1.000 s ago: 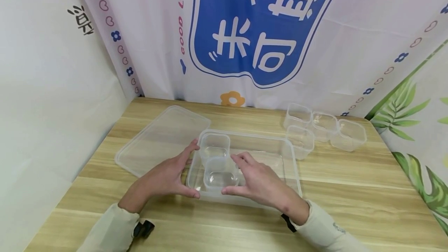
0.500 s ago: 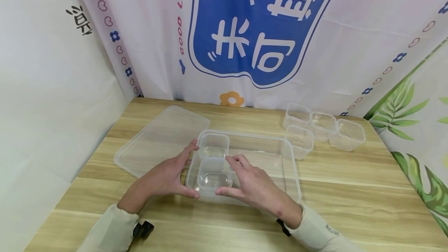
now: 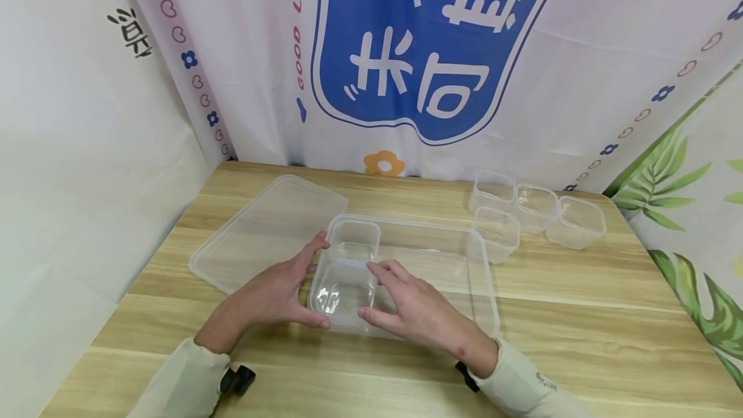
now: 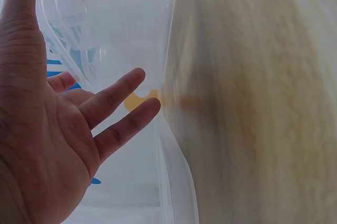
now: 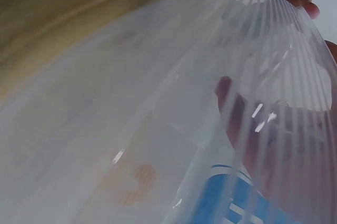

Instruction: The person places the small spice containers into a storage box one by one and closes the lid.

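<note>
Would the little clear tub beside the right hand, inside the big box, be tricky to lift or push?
Probably not. The small tub is likely light, since its see-through walls look thin. It probably holds its shape, given its well-defined rim. Pushed, it seems unlikely to roll: it's boxy and sits within the big box.

Clear near cup (image 3: 344,290) — mouth up, in clear box's (image 3: 444,263) left end — beside far cup (image 3: 355,237).

Free box floor (image 3: 435,266) beyond right hand (image 3: 419,306)

Glossy clear plastic box (image 3: 490,282), smooth wood-grain table (image 3: 580,315), creased cloth backdrop (image 3: 261,82)
</note>
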Demonstrator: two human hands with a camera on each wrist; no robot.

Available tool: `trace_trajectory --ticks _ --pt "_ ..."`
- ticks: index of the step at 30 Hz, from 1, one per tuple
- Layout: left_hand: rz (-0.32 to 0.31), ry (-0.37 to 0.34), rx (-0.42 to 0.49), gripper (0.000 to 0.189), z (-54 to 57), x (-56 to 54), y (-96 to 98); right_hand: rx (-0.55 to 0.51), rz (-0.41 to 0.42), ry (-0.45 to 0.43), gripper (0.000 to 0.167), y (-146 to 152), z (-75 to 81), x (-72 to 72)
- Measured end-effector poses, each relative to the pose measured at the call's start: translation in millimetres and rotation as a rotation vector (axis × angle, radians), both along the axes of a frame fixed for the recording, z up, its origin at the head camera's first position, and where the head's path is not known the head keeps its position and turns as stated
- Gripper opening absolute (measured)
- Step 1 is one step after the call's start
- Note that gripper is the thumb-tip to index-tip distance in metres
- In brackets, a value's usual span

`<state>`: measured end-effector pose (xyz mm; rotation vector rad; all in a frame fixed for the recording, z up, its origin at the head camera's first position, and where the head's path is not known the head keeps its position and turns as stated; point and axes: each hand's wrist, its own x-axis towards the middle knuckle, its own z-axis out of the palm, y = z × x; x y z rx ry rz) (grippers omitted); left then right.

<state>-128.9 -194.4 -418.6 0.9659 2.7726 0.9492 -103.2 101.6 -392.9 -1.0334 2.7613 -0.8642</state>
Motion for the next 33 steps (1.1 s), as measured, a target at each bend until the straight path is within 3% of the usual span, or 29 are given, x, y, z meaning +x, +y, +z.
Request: trace_trajectory --ticks 17,33 --pt "0.004 0.003 -0.008 0.142 0.8 -0.1 0.3 0.029 0.025 -0.089 0.066 1.4 0.3 -2.8" --pt "0.011 -0.003 -0.008 0.141 0.2 1.0 -0.2 0.028 0.018 -0.099 0.068 2.0 -0.5 -1.9"
